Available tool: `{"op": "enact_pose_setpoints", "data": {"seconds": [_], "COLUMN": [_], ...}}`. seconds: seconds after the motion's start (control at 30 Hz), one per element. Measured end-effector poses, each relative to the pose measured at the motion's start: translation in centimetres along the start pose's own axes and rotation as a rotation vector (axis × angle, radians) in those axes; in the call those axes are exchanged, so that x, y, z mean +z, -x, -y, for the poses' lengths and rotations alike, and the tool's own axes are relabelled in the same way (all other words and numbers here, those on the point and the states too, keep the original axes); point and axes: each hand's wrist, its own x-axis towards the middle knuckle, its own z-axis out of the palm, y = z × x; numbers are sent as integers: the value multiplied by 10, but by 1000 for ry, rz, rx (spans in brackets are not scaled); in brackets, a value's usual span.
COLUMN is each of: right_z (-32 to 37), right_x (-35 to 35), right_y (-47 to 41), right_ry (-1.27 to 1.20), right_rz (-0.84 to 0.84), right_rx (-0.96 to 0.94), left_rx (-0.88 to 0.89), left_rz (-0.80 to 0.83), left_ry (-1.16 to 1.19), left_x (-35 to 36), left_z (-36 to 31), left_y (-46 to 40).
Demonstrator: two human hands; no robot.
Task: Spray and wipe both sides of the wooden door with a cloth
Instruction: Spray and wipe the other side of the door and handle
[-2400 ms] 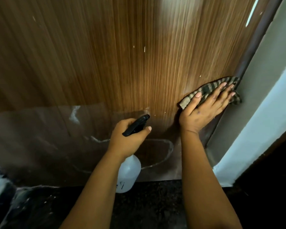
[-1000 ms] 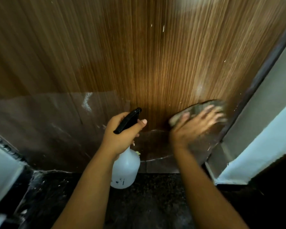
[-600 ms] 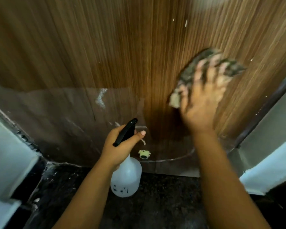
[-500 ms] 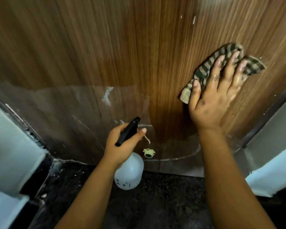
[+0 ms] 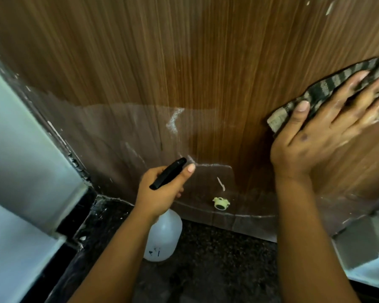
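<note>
Both your hands are busy: your right hand [image 5: 328, 127] lies flat with fingers spread, pressing the striped cloth [image 5: 315, 95] against the wooden door [image 5: 184, 73] at the right edge, while your left hand [image 5: 162, 189] curls round the neck of the white spray bottle [image 5: 164, 237], low, just before the door's cloudy bottom strip

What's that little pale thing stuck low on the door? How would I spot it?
Start at the wooden door and drop to its dull, filmy bottom strip. Between the spray bottle and the right forearm sits a small pale green fitting with a dark round hole, the only raised thing there.
</note>
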Motion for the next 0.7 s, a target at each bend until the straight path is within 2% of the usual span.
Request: {"op": "enact_pose_setpoints", "data": {"seconds": [0.1,0.17,0.23,0.33,0.37,0.43,0.5,0.57,0.7], "right_z": [15,28,32,0,-11,-16,1,32,93], "right_x": [11,24,34,41,39,33,31,30,30], "right_y": [18,46,95,184,199,203,178,133,26], "right_ry": [43,54,52,54,114,155,76,-34,-40], "right_rz": [26,64,208,631,720,814,806,668,259], "right_rx": [2,-141,-482,-1140,-1294,-1413,-1358,-1204,-622], "left_rx": [43,102,121,147,151,162,142,127,199], "left_rz": [76,53,29,16,20,24,17,23,49], "left_ry": [-90,-109,-65,-2,7,18,29,14,-58], "left_x": [-3,-5,-7,-12,-16,-29,-46,-56,-75], "left_z": [4,6,5,-1,-5,-10,-14,-15,-13], "left_y": [1,0,-4,-9,-10,-10,-12,-17,-27]}}
